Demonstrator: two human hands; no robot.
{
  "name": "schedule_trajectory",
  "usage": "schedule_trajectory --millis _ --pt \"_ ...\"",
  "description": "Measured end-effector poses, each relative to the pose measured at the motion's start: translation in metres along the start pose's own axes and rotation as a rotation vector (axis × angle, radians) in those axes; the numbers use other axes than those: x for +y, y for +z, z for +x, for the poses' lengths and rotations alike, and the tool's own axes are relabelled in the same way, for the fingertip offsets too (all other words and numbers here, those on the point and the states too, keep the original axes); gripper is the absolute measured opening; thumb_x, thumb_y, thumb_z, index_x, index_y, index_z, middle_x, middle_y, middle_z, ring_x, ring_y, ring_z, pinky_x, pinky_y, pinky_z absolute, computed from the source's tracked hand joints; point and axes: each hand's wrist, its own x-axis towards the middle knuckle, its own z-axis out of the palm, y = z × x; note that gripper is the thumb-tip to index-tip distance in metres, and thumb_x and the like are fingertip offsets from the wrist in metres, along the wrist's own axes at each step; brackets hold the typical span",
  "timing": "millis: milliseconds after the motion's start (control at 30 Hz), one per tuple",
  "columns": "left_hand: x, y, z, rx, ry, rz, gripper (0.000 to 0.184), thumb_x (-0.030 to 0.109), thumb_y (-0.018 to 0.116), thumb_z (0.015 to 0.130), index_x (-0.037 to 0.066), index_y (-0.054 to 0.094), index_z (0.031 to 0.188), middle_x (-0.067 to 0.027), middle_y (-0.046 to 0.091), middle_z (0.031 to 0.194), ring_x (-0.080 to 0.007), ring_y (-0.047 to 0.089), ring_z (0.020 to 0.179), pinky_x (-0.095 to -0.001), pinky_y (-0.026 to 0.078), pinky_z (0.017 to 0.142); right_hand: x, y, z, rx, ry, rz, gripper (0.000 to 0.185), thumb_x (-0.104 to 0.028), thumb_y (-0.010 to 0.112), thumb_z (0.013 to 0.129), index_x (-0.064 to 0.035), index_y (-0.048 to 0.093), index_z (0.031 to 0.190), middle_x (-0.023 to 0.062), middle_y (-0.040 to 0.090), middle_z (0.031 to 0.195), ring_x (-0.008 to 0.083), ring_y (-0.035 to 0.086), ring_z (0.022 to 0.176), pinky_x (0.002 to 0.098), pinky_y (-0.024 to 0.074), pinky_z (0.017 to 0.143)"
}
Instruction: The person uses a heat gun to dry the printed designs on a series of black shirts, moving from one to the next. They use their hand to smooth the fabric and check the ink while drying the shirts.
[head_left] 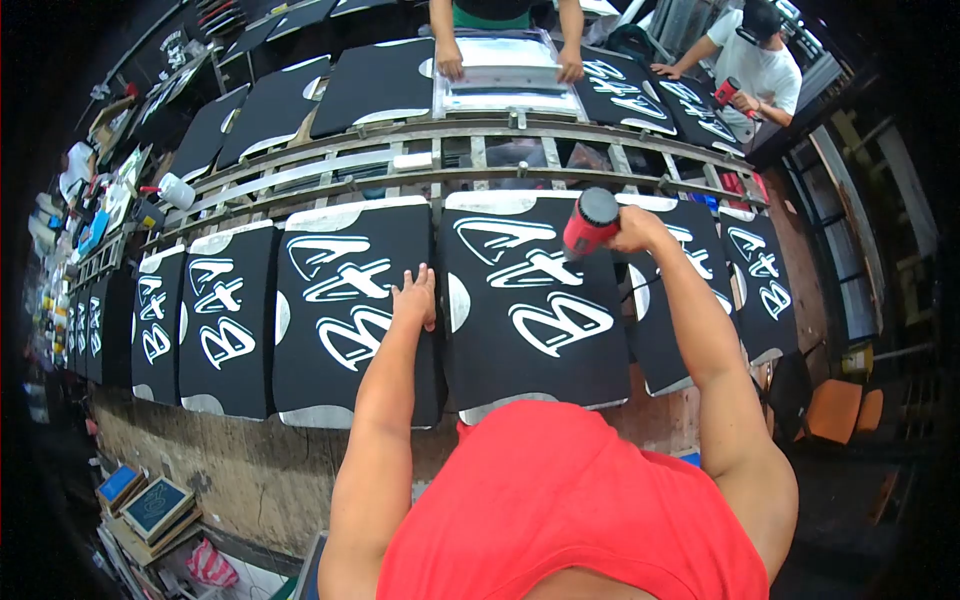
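A red heat gun (588, 232) is gripped in the right hand (632, 230), the fingers wrapped about its handle, and it is held over the far right corner of the middle board (490, 203), its dark round end turned up to the camera. On that board a black cloth (480, 365) is carried, flat, with bold white letters (545, 267) strung from the far edge down toward the near one. Across to the left hand (415, 298): nothing is grasped there, the fingers are spread, and it is laid along the right edge of the next board (350, 213) to the left, just beside the gap between the two. A second black cloth (300, 382), lettered alike, is borne by it. Past the far edges of both boards, metal rails (479, 153) are stretched lengthwise, and a white block (412, 161) is seated on them. Beyond the rails, a flat frame (505, 75) is held at its two sides by a co-worker's hands (449, 62), and at the far right another red heat gun (726, 91) is gripped by a person in a white shirt (765, 70), near the end of the far row.
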Motion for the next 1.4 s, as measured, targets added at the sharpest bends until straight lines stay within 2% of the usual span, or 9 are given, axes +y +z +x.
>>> schedule_trajectory --millis 167,267,400,533,633,733,867,1067,1400 --pt "0.000 0.000 -0.002 0.006 0.001 0.002 0.130 0.016 0.097 0.062 0.012 0.017 0.165 -0.0048 0.014 0.173 -0.0357 0.020 0.157 -0.0627 0.031 0.120 0.033 0.010 -0.001 0.078 0.044 0.016 0.048 -0.038 0.080 0.071 -0.0113 0.076 0.111 0.0220 0.074 0.105 0.0411 0.070 0.101 0.0465 0.0562 0.089" --pt "0.000 0.000 -0.001 0.005 0.007 0.012 0.130 0.016 0.097 0.062 0.011 0.016 0.165 -0.0050 0.014 0.173 -0.0356 0.020 0.157 -0.0623 0.032 0.120 0.043 0.005 -0.013 -0.026 0.105 0.079 0.046 -0.038 0.080 0.072 -0.0123 0.076 0.110 0.0223 0.074 0.104 0.0418 0.070 0.100 0.0465 0.0564 0.087" --pt "0.000 0.002 0.000 0.004 0.003 0.011 0.130 0.015 0.096 0.062 0.012 0.016 0.165 -0.0050 0.013 0.173 -0.0353 0.020 0.157 -0.0621 0.032 0.120 0.058 0.021 -0.021 0.083 0.069 0.062 0.048 -0.035 0.083 0.068 -0.0105 0.075 0.109 0.0210 0.075 0.103 0.0385 0.071 0.098 0.0439 0.0561 0.088" --pt "0.000 -0.001 -0.001 -0.009 0.002 0.014 0.131 0.015 0.096 0.062 0.012 0.015 0.165 -0.0050 0.012 0.173 -0.0352 0.019 0.157 -0.0621 0.032 0.120 0.063 0.023 -0.029 -0.118 -0.017 0.244 0.049 -0.033 0.084 0.066 -0.0078 0.075 0.107 0.0208 0.075 0.102 0.0392 0.071 0.096 0.0436 0.0566 0.085" --pt "0.000 0.000 0.000 -0.005 0.002 0.006 0.131 0.015 0.096 0.062 0.012 0.015 0.165 -0.0048 0.013 0.173 -0.0351 0.019 0.157 -0.0622 0.031 0.120 0.070 0.050 -0.015 0.019 -0.069 0.028 0.048 -0.031 0.085 0.065 -0.0073 0.075 0.105 0.0193 0.076 0.095 0.0374 0.072 0.090 0.0435 0.0569 0.082" --pt "0.000 0.002 0.002 -0.007 -0.003 0.006 0.130 0.014 0.096 0.062 0.012 0.016 0.165 -0.0045 0.013 0.173 -0.0350 0.019 0.157 -0.0624 0.031 0.120 0.034 0.022 -0.027 -0.112 0.000 0.128 0.042 -0.030 0.085 0.066 -0.0073 0.075 0.101 0.0195 0.076 0.095 0.0390 0.072 0.088 0.0446 0.0571 0.082" --pt "0.001 0.000 0.000 0.002 -0.008 0.003 0.130 0.014 0.096 0.062 0.012 0.017 0.165 -0.0044 0.013 0.173 -0.0349 0.019 0.157 -0.0625 0.031 0.120 0.020 0.027 -0.017 0.054 -0.093 0.073 0.042 -0.030 0.083 0.067 -0.0072 0.076 0.102 0.0202 0.075 0.095 0.0402 0.072 0.091 0.0451 0.0569 0.081" --pt "0.000 0.001 0.001 0.000 -0.012 -0.009 0.130 0.012 0.096 0.061 0.012 0.017 0.165 -0.0040 0.013 0.173 -0.0349 0.020 0.157 -0.0629 0.032 0.120 0.008 0.025 0.000 0.031 -0.115 0.119 0.041 -0.037 0.078 0.071 -0.0070 0.077 0.099 0.0242 0.073 0.098 0.0410 0.071 0.096 0.0465 0.0572 0.083" --pt "0.000 0.001 -0.002 0.009 -0.015 -0.022 0.131 0.013 0.096 0.061 0.012 0.017 0.165 -0.0037 0.013 0.173 -0.0350 0.020 0.157 -0.0629 0.032 0.120 -0.031 0.021 0.020 0.014 -0.140 0.056 0.038 -0.034 0.076 0.069 -0.0048 0.077 0.094 0.0229 0.074 0.088 0.0396 0.072 0.085 0.0455 0.0573 0.076"
